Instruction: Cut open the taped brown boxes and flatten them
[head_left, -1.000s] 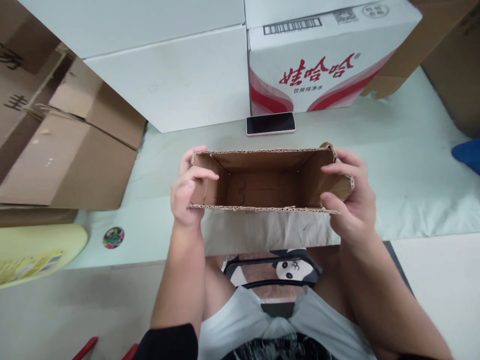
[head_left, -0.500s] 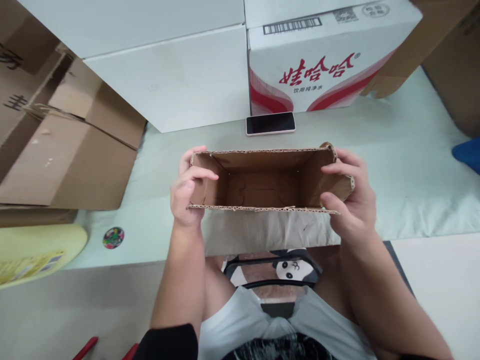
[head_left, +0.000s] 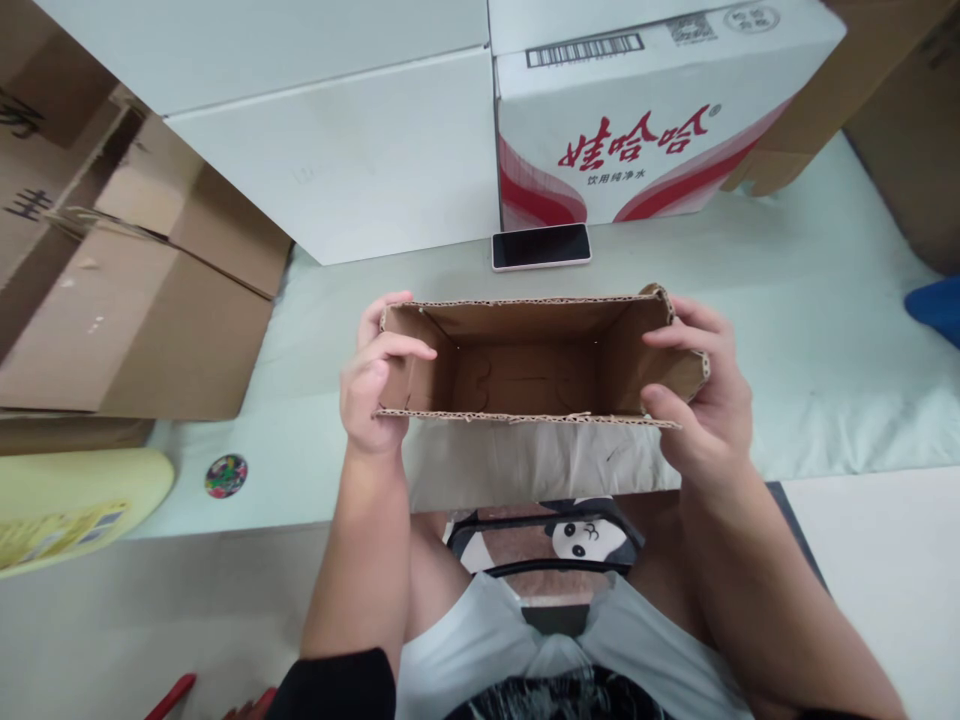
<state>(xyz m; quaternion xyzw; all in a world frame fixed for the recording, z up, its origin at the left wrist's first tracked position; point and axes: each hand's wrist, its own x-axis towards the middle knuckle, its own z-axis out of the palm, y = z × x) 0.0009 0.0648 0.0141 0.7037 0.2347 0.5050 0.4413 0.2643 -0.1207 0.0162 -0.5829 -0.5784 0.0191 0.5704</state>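
A small brown cardboard box (head_left: 525,415) with its top uncovered faces up at me, and its inside looks bare down to the slotted bottom. My left hand (head_left: 375,385) grips the left end, one finger reaching over the edge to the inner wall. At the opposite end my right hand (head_left: 701,390) clasps the box, with the thumb at the near corner and fingers over a bent flap. Both hands are closed on the cardboard. The box's outer sides are mostly hidden from above.
A phone (head_left: 541,247) lies behind the box, before large white cartons (head_left: 360,170) and a red-and-white carton (head_left: 637,150). Brown cartons (head_left: 202,330) stand at left, near a yellow bottle (head_left: 82,500) and a round sticker (head_left: 226,476). A blue object (head_left: 934,308) is at right.
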